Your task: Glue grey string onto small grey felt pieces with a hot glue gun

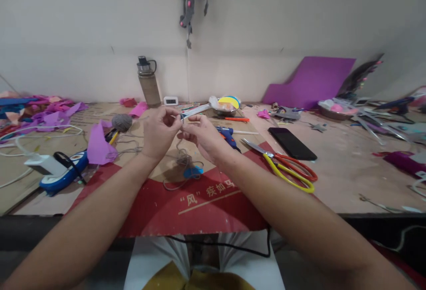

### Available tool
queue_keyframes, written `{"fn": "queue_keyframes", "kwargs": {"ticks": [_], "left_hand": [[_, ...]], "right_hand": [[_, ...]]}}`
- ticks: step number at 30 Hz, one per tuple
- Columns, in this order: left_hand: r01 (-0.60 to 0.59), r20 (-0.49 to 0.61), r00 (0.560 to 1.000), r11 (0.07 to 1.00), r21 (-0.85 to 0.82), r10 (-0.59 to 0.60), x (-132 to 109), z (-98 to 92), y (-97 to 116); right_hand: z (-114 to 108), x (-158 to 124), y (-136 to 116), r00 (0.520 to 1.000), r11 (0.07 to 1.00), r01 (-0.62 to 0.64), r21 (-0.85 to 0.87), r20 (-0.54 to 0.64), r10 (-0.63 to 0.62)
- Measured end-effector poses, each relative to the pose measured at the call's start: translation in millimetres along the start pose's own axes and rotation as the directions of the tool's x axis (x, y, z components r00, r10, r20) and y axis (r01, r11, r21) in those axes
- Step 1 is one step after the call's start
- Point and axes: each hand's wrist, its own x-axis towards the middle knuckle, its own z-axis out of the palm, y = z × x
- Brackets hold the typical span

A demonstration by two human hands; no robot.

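My left hand (pixel 160 131) and my right hand (pixel 202 135) meet above the middle of the mat, fingers pinched closed close together. Grey yarn (pixel 180 146) hangs from between the fingertips to a loose tangle (pixel 183 159) below. At the pinch a small dark bluish bit (pixel 183 116) shows; the fingers hide most of it, and its kind is unclear. Beside the tangle lies a blue scrap (pixel 193 172). A ball of grey yarn (pixel 122 122) rests left of my left hand. Just past my right hand is a blue glue gun (pixel 227 135), partly covered by it.
A red and brown cardboard mat (pixel 206 219) lies under my hands. Scissors (pixel 282 166) and a black phone (pixel 292 143) are at right. A bottle (pixel 148 84) stands behind. At left are a blue power strip (pixel 65 174), white cables and felt scraps (pixel 49 115).
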Motion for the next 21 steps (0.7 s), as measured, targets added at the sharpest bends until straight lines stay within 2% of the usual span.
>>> {"fn": "queue_keyframes", "kwargs": {"ticks": [3, 7, 13, 21], "left_hand": [[0.132, 0.055, 0.991, 0.978, -0.164, -0.124, 1, 3.2, -2], [0.246, 0.111, 0.969, 0.901, -0.356, -0.22, 2, 8.1, -3], [0.259, 0.129, 0.965, 0.904, -0.34, -0.228, 0, 9.8, 0], [0.298, 0.172, 0.952, 0.894, -0.333, -0.254, 1, 11.0, -4]], "right_hand": [[-7, 2, 5, 0.999, 0.998, 0.027, -0.049, -0.038, -0.029], [-18, 6, 12, 0.984, 0.961, 0.152, -0.233, -0.051, -0.168], [-23, 4, 8, 0.95, 0.848, 0.259, -0.463, -0.036, -0.31], [-25, 2, 6, 0.922, 0.784, 0.295, -0.546, -0.053, -0.384]]}}
